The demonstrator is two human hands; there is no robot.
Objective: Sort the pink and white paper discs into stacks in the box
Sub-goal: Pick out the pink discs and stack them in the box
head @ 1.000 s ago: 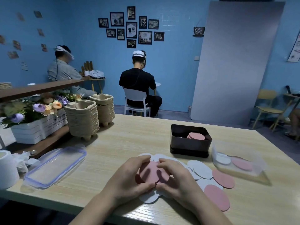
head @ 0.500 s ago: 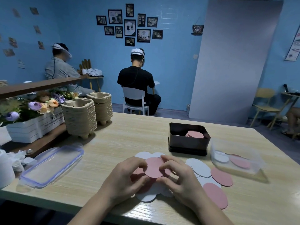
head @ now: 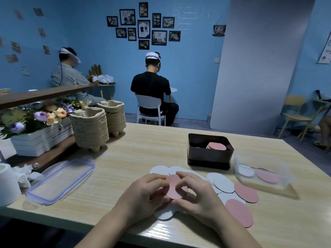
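Note:
A pink paper disc [head: 174,187] is pinched between my left hand [head: 143,196] and my right hand [head: 198,196], just above a loose pile on the wooden table. White discs [head: 221,181] and two pink discs [head: 246,192] lie spread to the right of my hands, and more white ones [head: 161,170] show behind and under them. The dark square box [head: 209,156] stands behind the pile and holds a stack of pink discs [head: 216,146] in its right half. Its left half is hidden by the near wall.
A clear plastic container [head: 261,178] at the right holds a white and a pink disc. Its blue-rimmed lid [head: 60,179] lies at the left. Two stacks of pulp cup carriers [head: 91,129] and a flower crate [head: 35,136] stand at the back left. Two people sit beyond the table.
Both hands have gathered the pink disc and raised it slightly off the pile, with the fingers closing round its edge. The loose discs on the table lie as before.

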